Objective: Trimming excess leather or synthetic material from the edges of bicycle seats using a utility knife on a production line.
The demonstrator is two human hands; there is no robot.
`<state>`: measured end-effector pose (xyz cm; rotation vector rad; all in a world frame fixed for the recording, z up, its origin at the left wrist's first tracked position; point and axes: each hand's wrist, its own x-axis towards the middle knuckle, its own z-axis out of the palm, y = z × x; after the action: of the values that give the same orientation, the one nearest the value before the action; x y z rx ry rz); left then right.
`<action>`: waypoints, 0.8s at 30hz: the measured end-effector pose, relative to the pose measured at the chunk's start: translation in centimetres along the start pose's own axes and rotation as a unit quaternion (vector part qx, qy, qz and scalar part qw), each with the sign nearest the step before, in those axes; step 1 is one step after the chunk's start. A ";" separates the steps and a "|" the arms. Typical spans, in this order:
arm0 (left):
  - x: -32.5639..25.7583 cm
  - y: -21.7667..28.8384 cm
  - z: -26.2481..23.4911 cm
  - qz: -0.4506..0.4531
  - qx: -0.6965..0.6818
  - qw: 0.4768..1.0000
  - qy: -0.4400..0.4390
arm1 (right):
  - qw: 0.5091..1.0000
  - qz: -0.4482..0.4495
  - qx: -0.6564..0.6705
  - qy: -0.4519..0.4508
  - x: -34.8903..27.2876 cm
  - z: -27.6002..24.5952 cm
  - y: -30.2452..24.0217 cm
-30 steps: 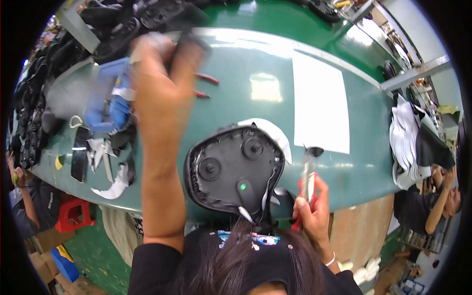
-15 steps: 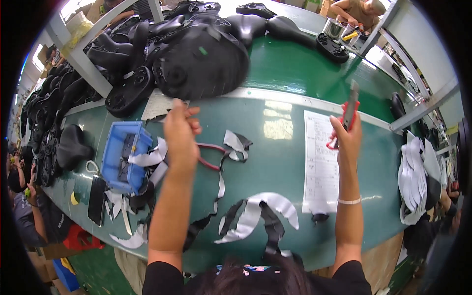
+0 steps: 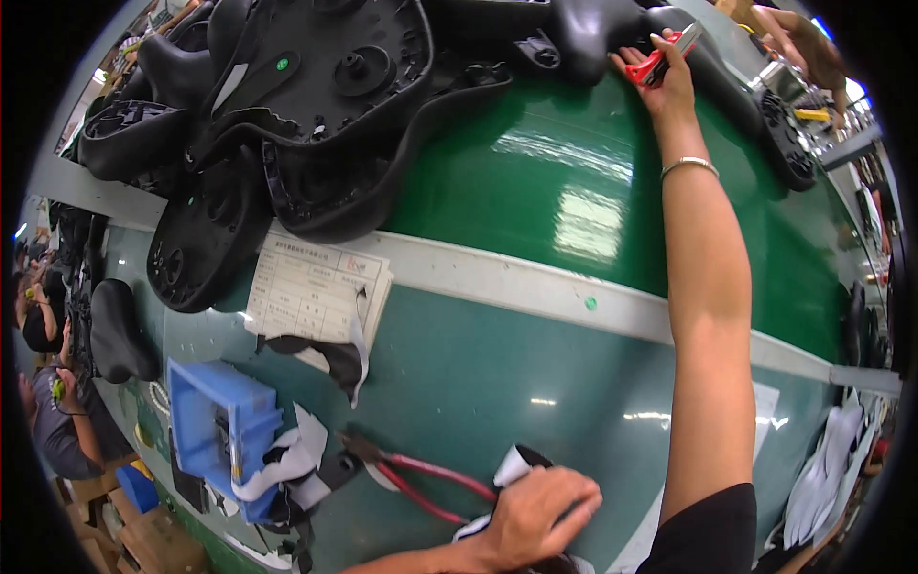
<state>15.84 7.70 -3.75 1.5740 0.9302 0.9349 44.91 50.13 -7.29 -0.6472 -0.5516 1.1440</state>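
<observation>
My right hand (image 3: pixel 666 84) reaches to the far side of the green table. It grips a red and grey utility knife (image 3: pixel 660 63) between thumb and fingers, its fingertips close to a smooth black bicycle saddle (image 3: pixel 588 36). Low in the picture, my left hand (image 3: pixel 537 517) hangs loosely bent, thumb and fingers apart, with nothing visible in it. Beside it lie red-handled pliers (image 3: pixel 421 475) and a black-and-white fabric scrap (image 3: pixel 516 463). A large black saddle (image 3: pixel 287 96) rests underside up on the heap at the far left.
A blue bin (image 3: pixel 229 407) holding small pieces stands at the left, with scraps (image 3: pixel 296 450) next to it. Printed sheets (image 3: pixel 311 297) lie under a dark offcut. A white strip (image 3: pixel 516 279) crosses the table. White pieces (image 3: pixel 827 469) are stacked at right; a person (image 3: pixel 808 48) works beyond.
The large saddle that was blurred in the air now lies on the heap. My left hand has drawn back toward me; my right has moved far forward with the knife. The view has shifted.
</observation>
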 end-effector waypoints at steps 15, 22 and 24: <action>-0.2 -0.6 1.0 0.033 0.005 0.999 0.021 | 0.986 -0.143 -0.020 0.083 -15.7 -4.3 -8.0; -1.9 -1.9 1.4 0.130 0.073 0.985 0.084 | 0.968 0.044 -0.245 0.006 -40.7 4.7 -17.4; -4.1 -1.5 1.3 0.053 0.047 0.996 0.059 | 0.915 0.048 -0.394 -0.069 -47.3 7.6 -20.2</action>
<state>15.26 3.73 -5.90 1.6754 0.9930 1.0831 37.42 1.39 9.08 -1.3012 -1.1367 1.0424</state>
